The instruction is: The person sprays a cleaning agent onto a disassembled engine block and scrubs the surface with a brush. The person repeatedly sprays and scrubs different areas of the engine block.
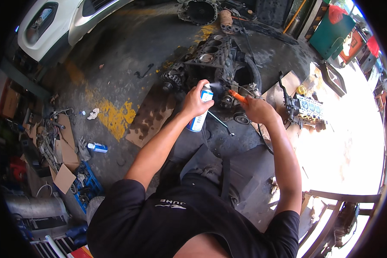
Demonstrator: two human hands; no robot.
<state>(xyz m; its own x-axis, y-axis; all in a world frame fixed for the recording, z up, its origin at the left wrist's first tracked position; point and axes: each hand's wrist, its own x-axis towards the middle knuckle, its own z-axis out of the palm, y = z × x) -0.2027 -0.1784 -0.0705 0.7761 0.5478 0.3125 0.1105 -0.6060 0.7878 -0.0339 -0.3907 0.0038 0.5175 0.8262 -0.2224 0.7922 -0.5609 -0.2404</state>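
Observation:
My left hand [195,103] is wrapped round a blue and white spray can [198,119], held upright with a finger on its nozzle. A pale mist leaves the nozzle toward the right. My right hand [260,111] is closed on an orange-handled tool [238,96] that points left toward the mist; its working end is too small to make out. Just beyond both hands stands a dark engine block [208,58] with open cylinder bores, and an alternator [173,77] sits at its left side. A pulley [241,118] shows below my right hand.
A cylinder head [308,108] lies to the right on cardboard. On the floor at left are another spray can [97,147], a blue tray [88,182] and a cardboard box [66,146] of parts. A white car [56,26] stands far left, a green cabinet [332,32] far right.

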